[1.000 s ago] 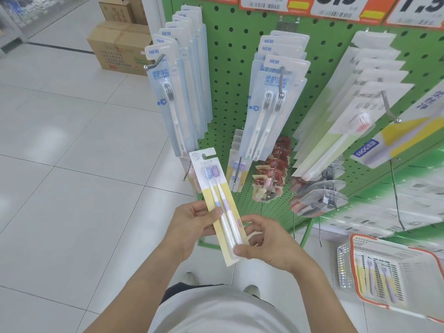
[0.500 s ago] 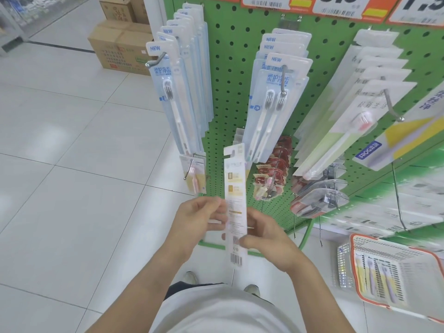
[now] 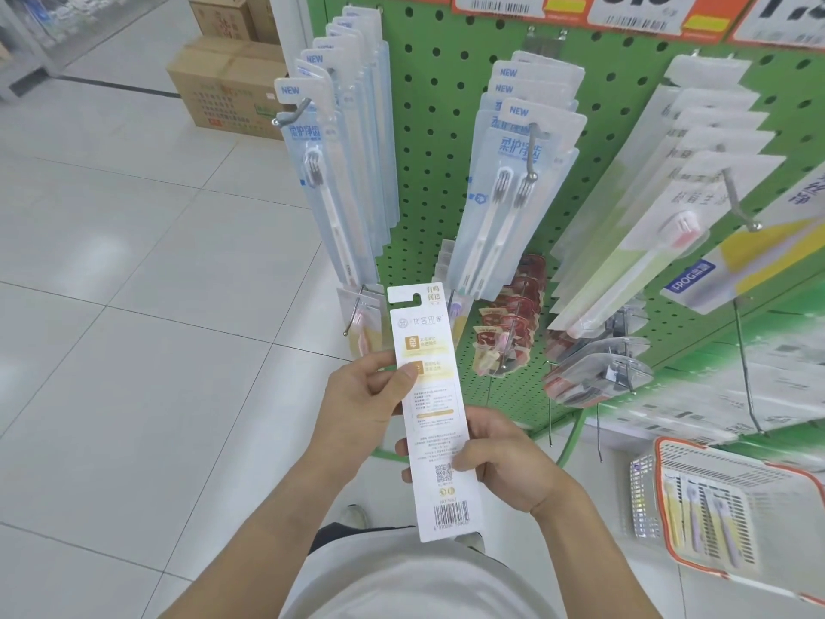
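Observation:
A long toothbrush pack (image 3: 431,408) stands upright in front of me with its white printed back, QR code and barcode facing the camera. My left hand (image 3: 357,404) pinches its left edge near the middle, thumb on the card. My right hand (image 3: 504,466) grips its lower right edge, thumb over the print by the QR code. The brushes themselves are hidden on the far side.
A green pegboard rack (image 3: 428,140) carries hanging toothbrush packs (image 3: 343,172) on metal hooks (image 3: 531,149). An orange-rimmed basket (image 3: 723,498) holding more packs sits low at the right. Cardboard boxes (image 3: 223,91) stand on the white tiled floor (image 3: 134,350) at the back left.
The pack has been turned round: a second ago its yellow front with two brushes faced me, tilted; now its printed back faces me, upright and closer. Both hands stayed on it.

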A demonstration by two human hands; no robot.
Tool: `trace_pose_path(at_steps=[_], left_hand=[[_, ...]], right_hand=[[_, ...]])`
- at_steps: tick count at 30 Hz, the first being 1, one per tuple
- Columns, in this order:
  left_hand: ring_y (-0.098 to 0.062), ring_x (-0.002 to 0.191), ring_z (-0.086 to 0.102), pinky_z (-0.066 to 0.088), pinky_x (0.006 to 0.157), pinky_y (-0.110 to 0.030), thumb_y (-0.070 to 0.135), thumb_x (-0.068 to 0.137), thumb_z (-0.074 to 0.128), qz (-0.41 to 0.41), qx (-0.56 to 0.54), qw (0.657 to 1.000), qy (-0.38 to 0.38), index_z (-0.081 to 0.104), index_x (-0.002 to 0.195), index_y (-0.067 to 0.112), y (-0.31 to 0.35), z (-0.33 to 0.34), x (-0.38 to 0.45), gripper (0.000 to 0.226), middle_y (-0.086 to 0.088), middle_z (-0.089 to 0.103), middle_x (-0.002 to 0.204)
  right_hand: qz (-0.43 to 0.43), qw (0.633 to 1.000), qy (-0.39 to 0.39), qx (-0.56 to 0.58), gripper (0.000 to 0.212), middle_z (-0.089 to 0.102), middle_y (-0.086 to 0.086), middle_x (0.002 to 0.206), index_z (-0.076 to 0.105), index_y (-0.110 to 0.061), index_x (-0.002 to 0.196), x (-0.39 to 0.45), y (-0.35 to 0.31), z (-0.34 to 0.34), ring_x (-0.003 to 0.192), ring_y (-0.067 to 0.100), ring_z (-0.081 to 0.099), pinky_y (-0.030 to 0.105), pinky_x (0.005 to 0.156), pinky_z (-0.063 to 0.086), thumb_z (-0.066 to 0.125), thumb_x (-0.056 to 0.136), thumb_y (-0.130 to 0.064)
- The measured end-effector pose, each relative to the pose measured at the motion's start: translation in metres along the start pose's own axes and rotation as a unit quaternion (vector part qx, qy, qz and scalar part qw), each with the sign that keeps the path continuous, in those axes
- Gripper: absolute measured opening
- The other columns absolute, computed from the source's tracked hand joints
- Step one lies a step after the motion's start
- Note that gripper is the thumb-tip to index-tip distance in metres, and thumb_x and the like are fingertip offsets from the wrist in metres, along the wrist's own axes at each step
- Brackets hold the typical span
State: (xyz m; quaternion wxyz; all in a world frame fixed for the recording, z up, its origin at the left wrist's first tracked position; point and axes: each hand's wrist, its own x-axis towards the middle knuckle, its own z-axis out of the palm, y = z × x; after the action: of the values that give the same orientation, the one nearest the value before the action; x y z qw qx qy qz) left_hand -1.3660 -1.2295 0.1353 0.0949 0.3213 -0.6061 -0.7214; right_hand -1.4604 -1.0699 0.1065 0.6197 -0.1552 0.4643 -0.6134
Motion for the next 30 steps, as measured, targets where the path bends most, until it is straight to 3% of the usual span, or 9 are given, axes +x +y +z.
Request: trace_pose_path(at_steps=[6, 11, 16, 21, 24, 27, 30], left_hand=[[-0.023, 0.093, 0.076, 0.06, 0.08, -0.027, 0.016, 0.097, 0.063, 0.0, -0.009, 1.0, -0.008, 0.068, 0.12, 0.013, -0.0001, 0.0003, 0.0034, 0.023, -0.005, 0.079, 0.098], [-0.029, 0.09, 0.075, 0.059, 0.08, -0.031, 0.011, 0.098, 0.062, -0.005, -0.027, 0.999, -0.016, 0.068, 0.117, 0.01, 0.0026, -0.0001, 0.0049, 0.02, -0.009, 0.079, 0.098], [-0.033, 0.098, 0.073, 0.06, 0.082, -0.035, 0.007, 0.098, 0.06, -0.01, -0.045, 0.999, -0.014, 0.065, 0.121, 0.007, 0.0032, 0.0009, 0.0076, 0.023, -0.009, 0.078, 0.105], [-0.029, 0.092, 0.075, 0.062, 0.079, -0.04, 0.022, 0.098, 0.061, 0.007, -0.046, 0.999, 0.002, 0.068, 0.12, 0.015, 0.007, 0.0039, 0.0071, 0.024, -0.008, 0.078, 0.101], [-0.031, 0.09, 0.076, 0.063, 0.075, -0.041, 0.02, 0.098, 0.062, 0.005, -0.041, 0.999, 0.013, 0.068, 0.119, 0.015, 0.0068, 0.0041, 0.0093, 0.022, -0.009, 0.079, 0.099], [-0.032, 0.089, 0.076, 0.062, 0.077, -0.042, 0.02, 0.098, 0.062, 0.0, -0.04, 0.999, 0.002, 0.069, 0.119, 0.015, 0.0073, 0.0047, 0.0097, 0.023, -0.01, 0.078, 0.1], [-0.031, 0.094, 0.075, 0.061, 0.081, -0.044, 0.019, 0.097, 0.063, -0.007, -0.044, 0.999, -0.013, 0.067, 0.122, 0.014, 0.0059, 0.0047, 0.0089, 0.025, -0.009, 0.078, 0.104]], right_hand=[[0.005, 0.999, 0.036, -0.007, 0.035, 0.068, 0.026, 0.122, 0.071, -0.014, 0.122, 0.0001, -0.0015, 0.0018, 0.103, 0.045, 0.07, 0.048, 0.09, 0.057, 0.06, 0.089, -0.009], [-0.008, 0.996, 0.058, -0.074, 0.032, 0.07, 0.022, 0.122, 0.061, -0.009, 0.131, -0.0011, -0.0001, 0.0016, 0.106, 0.046, 0.069, 0.053, 0.092, 0.057, 0.06, 0.099, -0.01], [-0.007, 0.994, 0.044, -0.099, 0.031, 0.071, 0.02, 0.121, 0.06, -0.006, 0.13, -0.0036, -0.004, 0.0018, 0.105, 0.043, 0.07, 0.047, 0.087, 0.059, 0.057, 0.1, -0.007], [0.001, 0.993, 0.025, -0.119, 0.032, 0.071, 0.02, 0.122, 0.062, -0.002, 0.129, -0.0025, -0.0011, -0.0003, 0.11, 0.042, 0.069, 0.048, 0.093, 0.057, 0.062, 0.098, -0.011], [-0.014, 0.988, 0.059, -0.142, 0.029, 0.074, 0.013, 0.117, 0.069, -0.009, 0.122, 0.0004, -0.0018, 0.0021, 0.106, 0.032, 0.072, 0.045, 0.094, 0.056, 0.068, 0.095, -0.018], [-0.046, 0.984, 0.115, -0.129, 0.023, 0.077, 0.007, 0.107, 0.071, -0.009, 0.116, 0.0018, -0.003, 0.0029, 0.092, 0.018, 0.073, 0.026, 0.075, 0.056, 0.068, 0.094, -0.015], [-0.062, 0.98, 0.129, -0.139, 0.024, 0.077, 0.01, 0.107, 0.07, -0.004, 0.117, 0.0025, -0.0035, 0.0007, 0.092, 0.02, 0.074, 0.029, 0.077, 0.057, 0.067, 0.094, -0.011]])
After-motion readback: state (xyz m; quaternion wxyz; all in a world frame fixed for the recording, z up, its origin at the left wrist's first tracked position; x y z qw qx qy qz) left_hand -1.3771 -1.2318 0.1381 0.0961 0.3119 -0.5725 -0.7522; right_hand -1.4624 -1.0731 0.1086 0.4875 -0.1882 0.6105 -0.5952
